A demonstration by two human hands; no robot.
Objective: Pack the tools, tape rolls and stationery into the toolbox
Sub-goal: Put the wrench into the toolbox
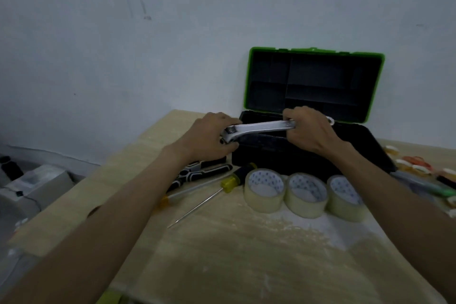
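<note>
Item: silver steel adjustable wrench (pixel 261 128), held level over the open black toolbox with green lid (pixel 313 148), left hand (pixel 209 137) clasping the jaw end, right hand (pixel 308 128) the handle; likely heavy, rigid, smooth — support both ends.

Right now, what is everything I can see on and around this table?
toolbox: one, black with a green-rimmed lid, open at the back of the table by the wall
adjustable wrench: one, silver, held over the open toolbox
tape rolls: three, clear, in a row in front of the toolbox
pliers: one, black and white handles, left of the tape rolls
screwdrivers: two, yellow and black handles, near the pliers
small stationery: several pieces, orange and white, right of the toolbox; too blurred to name
table: one, pale wood
wall: grey-white, behind the table
left hand: grips the wrench's jaw end
right hand: grips its handle end
</note>
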